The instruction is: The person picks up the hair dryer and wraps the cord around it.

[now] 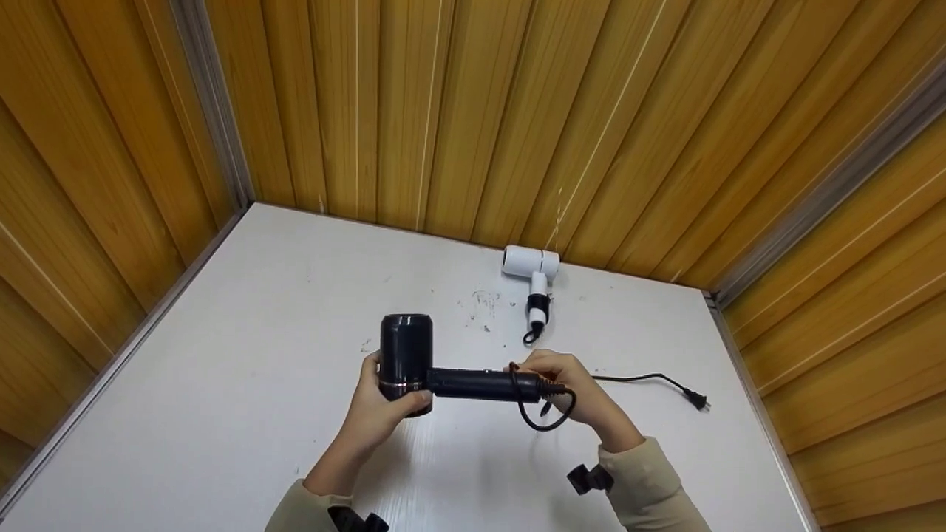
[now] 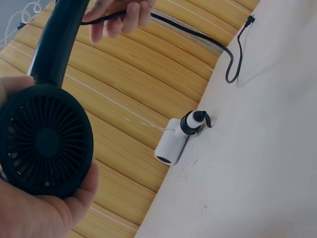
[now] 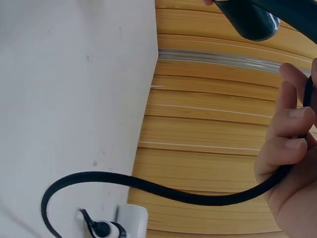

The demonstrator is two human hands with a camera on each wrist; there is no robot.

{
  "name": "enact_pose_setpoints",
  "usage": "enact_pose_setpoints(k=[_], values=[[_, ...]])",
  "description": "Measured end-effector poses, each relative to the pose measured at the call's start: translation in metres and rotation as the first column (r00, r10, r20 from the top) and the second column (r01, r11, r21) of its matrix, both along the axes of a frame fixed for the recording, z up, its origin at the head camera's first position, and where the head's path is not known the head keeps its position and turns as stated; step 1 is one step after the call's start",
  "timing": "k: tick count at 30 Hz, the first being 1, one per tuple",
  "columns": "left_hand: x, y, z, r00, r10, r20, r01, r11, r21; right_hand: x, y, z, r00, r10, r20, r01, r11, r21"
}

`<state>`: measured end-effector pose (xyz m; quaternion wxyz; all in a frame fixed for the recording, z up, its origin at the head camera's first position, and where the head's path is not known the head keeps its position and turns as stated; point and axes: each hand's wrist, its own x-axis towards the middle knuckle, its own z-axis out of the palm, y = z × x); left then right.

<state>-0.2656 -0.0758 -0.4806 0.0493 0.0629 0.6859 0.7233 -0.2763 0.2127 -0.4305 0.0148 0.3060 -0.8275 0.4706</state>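
My left hand (image 1: 375,415) grips the barrel of a black hair dryer (image 1: 406,346), raised above the white table, its handle pointing right. In the left wrist view the dryer's round intake grille (image 2: 47,141) faces the camera, and fingers wrap its rim. Beyond the handle's end, my right hand (image 1: 578,388) holds the black power cord (image 3: 203,199) with curled fingers. A loop of that cord hangs by the handle's tip. The rest runs out to the right, ending in a two-prong plug (image 1: 696,400).
A white hair dryer (image 1: 523,261) lies at the table's back edge, its cord bundled round the handle with a black band. Wood-patterned walls (image 1: 458,111) enclose the white table (image 1: 244,332) at the back and both sides. Dark scuffs mark the tabletop near the white dryer.
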Motion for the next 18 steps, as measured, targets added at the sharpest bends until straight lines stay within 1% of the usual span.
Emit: enact_pose_setpoints(k=[1,3,5,7,8,10,13,15,18], values=[[0.0,0.001,0.001,1.0,0.01,-0.001,-0.01,1.0,0.001,0.001,-0.001,-0.002,1.0,-0.017,0.009,0.017,1.0,0.017],[-0.001,0.002,0.003,1.0,0.029,-0.009,-0.029,1.0,0.008,0.004,-0.004,-0.005,0.995,-0.062,0.076,0.059,0.997,0.042],[-0.002,0.003,0.005,0.999,0.051,-0.015,-0.051,0.999,0.013,0.007,-0.008,-0.009,0.983,-0.122,0.134,0.113,0.991,0.072],[-0.004,0.004,0.007,0.997,0.074,-0.018,-0.074,0.997,0.019,0.01,-0.012,-0.011,0.973,-0.163,0.165,0.151,0.985,0.083],[-0.005,0.005,0.008,0.996,0.087,-0.015,-0.086,0.996,0.021,0.012,-0.014,-0.011,0.966,-0.175,0.191,0.165,0.984,0.067],[-0.007,0.007,0.01,0.994,0.113,-0.004,-0.113,0.993,0.02,0.015,-0.018,-0.013,0.968,-0.175,0.182,0.172,0.985,0.031],[-0.009,0.009,0.014,0.988,0.151,0.015,-0.151,0.988,0.024,0.019,-0.025,-0.015,0.967,-0.169,0.193,0.178,0.983,-0.032],[-0.011,0.011,0.016,0.985,0.171,0.029,-0.171,0.985,0.028,0.02,-0.031,-0.018,0.962,-0.179,0.208,0.195,0.979,-0.061],[-0.015,0.013,0.018,0.981,0.19,0.049,-0.192,0.981,0.033,0.021,-0.038,-0.023,0.951,-0.214,0.224,0.239,0.967,-0.091]])
